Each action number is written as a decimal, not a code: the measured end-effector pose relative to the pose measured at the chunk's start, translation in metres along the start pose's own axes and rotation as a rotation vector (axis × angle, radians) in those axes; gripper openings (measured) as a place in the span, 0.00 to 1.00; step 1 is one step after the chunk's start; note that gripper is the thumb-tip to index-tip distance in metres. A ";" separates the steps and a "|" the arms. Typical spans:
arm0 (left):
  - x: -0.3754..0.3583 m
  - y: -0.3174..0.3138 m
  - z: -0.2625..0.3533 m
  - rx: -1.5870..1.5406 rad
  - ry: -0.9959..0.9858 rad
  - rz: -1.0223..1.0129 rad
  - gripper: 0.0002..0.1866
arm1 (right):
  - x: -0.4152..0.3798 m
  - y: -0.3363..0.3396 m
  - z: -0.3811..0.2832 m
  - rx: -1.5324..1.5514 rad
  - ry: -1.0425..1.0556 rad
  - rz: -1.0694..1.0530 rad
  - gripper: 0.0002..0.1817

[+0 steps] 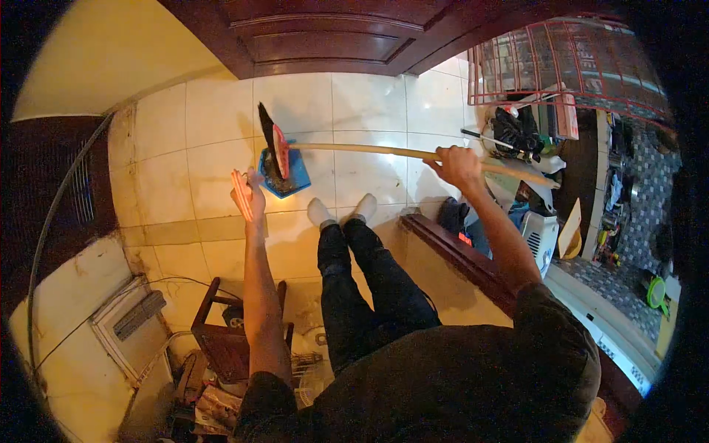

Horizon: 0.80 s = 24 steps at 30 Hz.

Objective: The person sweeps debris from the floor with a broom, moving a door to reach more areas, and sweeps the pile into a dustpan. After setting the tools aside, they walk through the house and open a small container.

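My right hand (459, 167) is closed around the long pale wooden handle of a broom (354, 149). The broom's red and white head with black bristles is tilted on edge over a blue dustpan (297, 171) on the tiled floor. Grey-brown dirt lies in the pan beside the bristles. My left hand (249, 196) is closed at the pan's left side, apparently on its upright handle, seen nearly end-on as orange-pink streaks. The join between handle and pan is hidden.
A dark red wooden door (332, 37) stands ahead, and a red wire rack (561, 63) at upper right. Bags and a white ventilated box (539, 240) lie beyond a wooden sill (458, 258) on the right. A small wooden stool (221, 340) is at lower left.
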<state>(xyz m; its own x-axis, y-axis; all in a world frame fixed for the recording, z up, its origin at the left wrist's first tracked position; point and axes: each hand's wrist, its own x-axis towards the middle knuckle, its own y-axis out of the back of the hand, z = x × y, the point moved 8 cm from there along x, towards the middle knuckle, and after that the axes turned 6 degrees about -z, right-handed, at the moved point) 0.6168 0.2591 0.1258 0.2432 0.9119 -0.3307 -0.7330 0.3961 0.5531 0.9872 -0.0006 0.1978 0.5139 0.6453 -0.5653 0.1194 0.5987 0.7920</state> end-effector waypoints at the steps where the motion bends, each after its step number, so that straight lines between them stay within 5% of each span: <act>1: 0.003 0.005 -0.007 0.000 0.000 0.005 0.39 | -0.007 0.008 0.007 -0.017 0.010 0.037 0.25; 4: 0.013 0.001 -0.041 -0.087 0.032 -0.107 0.38 | -0.033 0.043 0.027 -0.050 -0.029 0.095 0.26; 6: -0.006 0.035 -0.020 0.366 -0.298 0.427 0.37 | -0.043 0.058 0.043 -0.066 -0.077 0.116 0.26; 9: -0.034 0.058 0.007 0.773 -0.548 0.695 0.34 | -0.045 0.069 0.063 -0.148 -0.158 0.115 0.26; 10: -0.036 0.064 -0.005 0.771 -0.544 0.696 0.34 | -0.042 0.070 0.066 -0.152 -0.156 0.116 0.26; 12: 0.001 0.054 -0.099 0.065 -0.041 0.074 0.33 | -0.036 0.070 0.076 -0.191 -0.191 0.148 0.26; 13: 0.012 0.055 -0.132 0.065 -0.037 0.080 0.33 | -0.030 0.067 0.078 -0.262 -0.151 0.250 0.23; 15: 0.025 0.067 -0.177 -0.435 -0.263 0.259 0.24 | -0.010 0.057 0.080 -0.257 -0.132 0.254 0.22; 18: 0.006 0.076 -0.088 -0.081 -0.016 0.193 0.25 | 0.021 0.056 0.076 -0.248 -0.125 0.223 0.18; 24: 0.008 0.072 -0.048 -0.246 -0.018 0.137 0.25 | 0.060 0.030 0.002 -0.192 0.049 0.278 0.14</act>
<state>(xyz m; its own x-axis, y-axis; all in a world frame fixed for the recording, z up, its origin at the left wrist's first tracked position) 0.5359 0.2900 0.1263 0.1411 0.9577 -0.2509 -0.8914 0.2331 0.3887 1.0232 0.0558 0.1879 0.4624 0.8156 -0.3479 -0.1842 0.4721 0.8621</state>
